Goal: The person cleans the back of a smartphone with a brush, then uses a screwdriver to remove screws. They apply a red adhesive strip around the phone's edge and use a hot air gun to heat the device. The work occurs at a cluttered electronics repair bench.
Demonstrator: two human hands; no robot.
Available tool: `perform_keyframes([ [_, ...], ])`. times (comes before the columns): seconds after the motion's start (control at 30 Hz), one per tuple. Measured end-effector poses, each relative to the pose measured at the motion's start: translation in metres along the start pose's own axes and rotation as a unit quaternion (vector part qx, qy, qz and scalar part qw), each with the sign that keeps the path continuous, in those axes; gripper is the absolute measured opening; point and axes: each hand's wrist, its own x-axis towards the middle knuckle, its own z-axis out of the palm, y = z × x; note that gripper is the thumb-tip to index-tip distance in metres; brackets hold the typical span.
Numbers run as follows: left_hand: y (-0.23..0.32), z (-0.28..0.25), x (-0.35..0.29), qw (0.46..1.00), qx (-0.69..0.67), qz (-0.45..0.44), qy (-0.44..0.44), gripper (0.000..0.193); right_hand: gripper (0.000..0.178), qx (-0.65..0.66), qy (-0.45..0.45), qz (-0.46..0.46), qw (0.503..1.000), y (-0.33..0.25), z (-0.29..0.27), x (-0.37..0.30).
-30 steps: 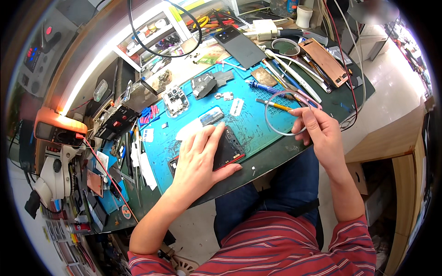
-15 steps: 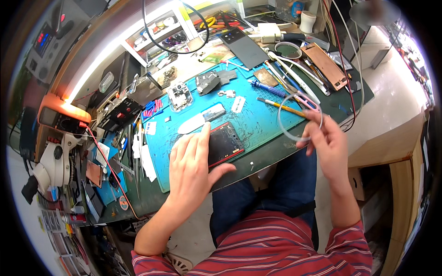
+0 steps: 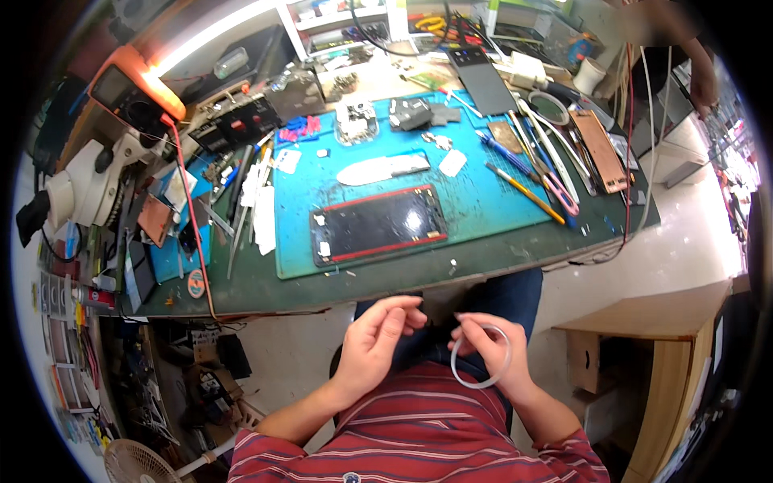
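Observation:
My right hand point(image 3: 494, 344) is closed on a thin whitish ring point(image 3: 460, 373) that looks like a narrow roll of tape. Level with it in front of my lap, my left hand point(image 3: 378, 342) has its fingers bent and pinched together; anything between them is too small to make out. A small gap separates the two hands. Beyond them, a black phone frame with red edges point(image 3: 378, 225) lies flat on the blue work mat point(image 3: 483, 217). Behind the frame is a white, blade-shaped piece point(image 3: 372, 171) with a darker end.
Brushes and a pair of pink-handled tweezers or scissors point(image 3: 560, 191) lie right of the mat. An orange multimeter point(image 3: 137, 90) stands at the left, its red lead point(image 3: 192, 217) crossing the bench. Another person's arm point(image 3: 702, 76) shows at the far right.
My left hand has left the phone frame and drawn back to my lap. My right hand has brought the ring down and leftward, close to it. The view has shifted, showing the whole frame.

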Motion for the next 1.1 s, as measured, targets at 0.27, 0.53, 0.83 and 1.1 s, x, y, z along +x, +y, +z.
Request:
perform_keyframes([
  [0.27,-0.040,0.046,-0.004,0.853,0.403,0.329,-0.044,0.057,0.024,0.112,0.032,0.052,0.992,0.075,0.003,0.019],
  [0.53,-0.053,0.029,-0.013,0.897,0.401,0.166,-0.084,0.039,0.042,-0.106,-0.095,0.000,0.990,0.062,-0.018,-0.016],
  [0.83,-0.076,0.047,-0.013,0.928,0.345,-0.111,-0.085,0.045,0.027,-0.056,0.168,-0.084,0.981,0.070,0.003,-0.005],
  [1.1,-0.074,0.057,-0.025,0.965,0.228,-0.019,-0.129,0.033,0.024,0.150,0.201,-0.140,0.958,0.062,-0.021,0.105],
])
